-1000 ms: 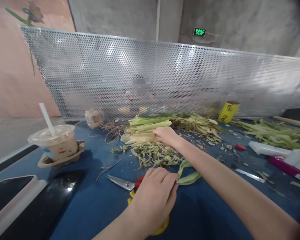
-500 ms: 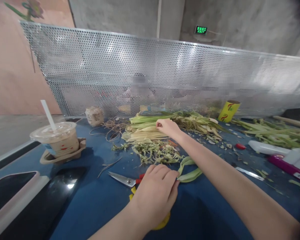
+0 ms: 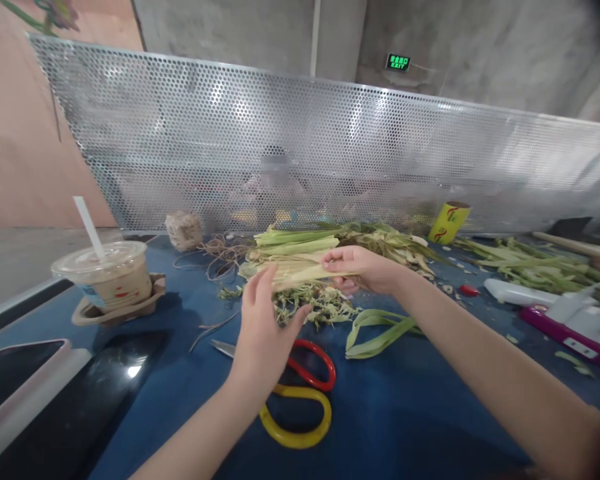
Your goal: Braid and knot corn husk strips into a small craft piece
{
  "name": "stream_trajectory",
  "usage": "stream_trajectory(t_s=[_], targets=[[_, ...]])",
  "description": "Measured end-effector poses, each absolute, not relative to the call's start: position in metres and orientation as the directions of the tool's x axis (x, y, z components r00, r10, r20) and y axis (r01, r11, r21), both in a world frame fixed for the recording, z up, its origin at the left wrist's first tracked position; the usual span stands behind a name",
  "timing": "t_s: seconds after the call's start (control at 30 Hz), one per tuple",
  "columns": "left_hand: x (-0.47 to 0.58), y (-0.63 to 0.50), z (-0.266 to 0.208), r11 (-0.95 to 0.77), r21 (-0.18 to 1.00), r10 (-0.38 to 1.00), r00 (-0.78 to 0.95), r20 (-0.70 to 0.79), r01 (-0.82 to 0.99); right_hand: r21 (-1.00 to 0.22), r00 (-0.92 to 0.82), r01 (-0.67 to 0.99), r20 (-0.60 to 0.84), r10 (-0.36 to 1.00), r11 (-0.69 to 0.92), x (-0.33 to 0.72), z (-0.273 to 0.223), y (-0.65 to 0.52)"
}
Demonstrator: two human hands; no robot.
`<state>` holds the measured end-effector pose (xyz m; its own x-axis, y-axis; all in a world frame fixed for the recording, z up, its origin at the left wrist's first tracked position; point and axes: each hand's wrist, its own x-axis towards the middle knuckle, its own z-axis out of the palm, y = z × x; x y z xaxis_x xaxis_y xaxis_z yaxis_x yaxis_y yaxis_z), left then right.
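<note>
My right hand [image 3: 363, 267] pinches a pale corn husk strip [image 3: 307, 272] above the bundle. To its left, my left hand [image 3: 265, 327] is raised with fingers and thumb apart, close to the strip's far end; whether a fingertip touches it I cannot tell. Behind both hands lies a stack of green and cream husk leaves [image 3: 295, 240]. Small curled green sprigs [image 3: 320, 305] are heaped beneath the strip. Scissors [image 3: 300, 417] with one red and one yellow handle lie below my left hand, blades partly covered by it. A looped green leaf [image 3: 380, 333] rests nearby.
At left stand a lidded drink cup [image 3: 113, 280] in a cardboard holder and a phone [image 3: 25, 373]. Twine [image 3: 225, 253], a yellow tube [image 3: 449, 222], a purple power strip [image 3: 565, 333] with plugs and more leaves [image 3: 525, 267] surround the work. A perforated metal screen [image 3: 305, 133] closes the back.
My right hand has drawn a husk strip from the stack towards me. My left hand has lifted off the scissors and the looped leaf and opened, uncovering the handles.
</note>
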<state>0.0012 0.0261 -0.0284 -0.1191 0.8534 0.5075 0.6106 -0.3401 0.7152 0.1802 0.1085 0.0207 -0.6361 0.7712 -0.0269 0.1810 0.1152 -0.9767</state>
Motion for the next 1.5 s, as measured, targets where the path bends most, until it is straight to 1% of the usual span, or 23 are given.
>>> stream_trajectory(t_s=[0.1, 0.2, 0.37, 0.43, 0.47, 0.57, 0.67, 0.73, 0.83, 0.9, 0.93, 0.97, 1.07, 1.17, 1.33, 1.4, 1.5], targets=[[-0.003, 0.03, -0.021, -0.332, 0.751, 0.907, -0.026, 0.421, 0.571, -0.992, -0.681, 0.125, -0.103, 0.725, -0.023, 0.187, 0.014, 0.095], [-0.004, 0.029, -0.019, -0.291, 0.803, 0.946, 0.028, 0.324, 0.521, -0.985, -0.682, 0.112, -0.172, 0.711, -0.131, 0.197, 0.008, 0.095], [-0.003, 0.03, -0.023, -0.195, 0.888, 0.981, 0.064, 0.185, 0.417, -0.966, -0.632, 0.099, -0.248, 0.734, -0.241, 0.221, 0.005, 0.101], [-0.001, 0.03, -0.024, -0.158, 0.909, 0.987, 0.074, 0.14, 0.385, -0.973, -0.638, 0.067, -0.213, 0.74, -0.223, 0.228, 0.006, 0.097], [0.0, 0.029, -0.024, -0.142, 0.917, 0.989, 0.081, 0.12, 0.373, -0.981, -0.647, 0.054, -0.176, 0.742, -0.185, 0.23, 0.007, 0.094], [0.004, 0.028, -0.025, -0.099, 0.935, 0.992, 0.107, 0.066, 0.341, -1.0, -0.676, 0.027, -0.009, 0.737, 0.012, 0.231, 0.008, 0.084], [0.008, 0.026, -0.027, -0.047, 0.945, 0.991, 0.131, 0.004, 0.323, -0.989, -0.73, 0.019, 0.085, 0.678, 0.144, 0.229, 0.006, 0.078], [0.01, 0.025, -0.027, -0.009, 0.951, 0.988, 0.152, -0.04, 0.31, -0.987, -0.793, -0.016, 0.11, 0.6, 0.159, 0.229, 0.004, 0.077], [0.013, 0.023, -0.026, 0.036, 0.957, 0.98, 0.177, -0.09, 0.288, -0.987, -0.866, -0.089, 0.143, 0.48, 0.135, 0.232, 0.002, 0.078], [0.013, 0.023, -0.026, 0.048, 0.957, 0.977, 0.186, -0.104, 0.285, -0.986, -0.887, -0.113, 0.155, 0.434, 0.122, 0.235, 0.001, 0.077], [0.013, 0.023, -0.026, 0.047, 0.957, 0.976, 0.189, -0.104, 0.287, -0.986, -0.888, -0.112, 0.155, 0.433, 0.124, 0.235, 0.002, 0.076], [0.013, 0.023, -0.026, 0.04, 0.955, 0.976, 0.191, -0.1, 0.294, -0.986, -0.878, -0.098, 0.149, 0.455, 0.133, 0.235, 0.002, 0.075], [0.012, 0.023, -0.028, 0.0, 0.943, 0.978, 0.196, -0.069, 0.332, -0.983, -0.798, 0.006, 0.105, 0.593, 0.183, 0.229, 0.003, 0.071], [0.012, 0.021, -0.031, -0.078, 0.915, 0.973, 0.229, -0.016, 0.396, -0.975, -0.709, 0.058, 0.11, 0.697, 0.213, 0.216, 0.002, 0.067], [0.014, 0.016, -0.032, -0.227, 0.812, 0.958, 0.272, 0.088, 0.538, -0.979, -0.627, 0.074, 0.102, 0.773, 0.19, 0.195, -0.001, 0.058], [0.015, 0.015, -0.032, -0.269, 0.788, 0.952, 0.278, 0.13, 0.553, -0.978, -0.587, 0.094, 0.095, 0.804, 0.185, 0.19, -0.003, 0.056], [0.016, 0.012, -0.031, -0.295, 0.793, 0.941, 0.305, 0.145, 0.533, -0.972, -0.507, 0.142, 0.092, 0.857, 0.189, 0.186, -0.007, 0.054]])
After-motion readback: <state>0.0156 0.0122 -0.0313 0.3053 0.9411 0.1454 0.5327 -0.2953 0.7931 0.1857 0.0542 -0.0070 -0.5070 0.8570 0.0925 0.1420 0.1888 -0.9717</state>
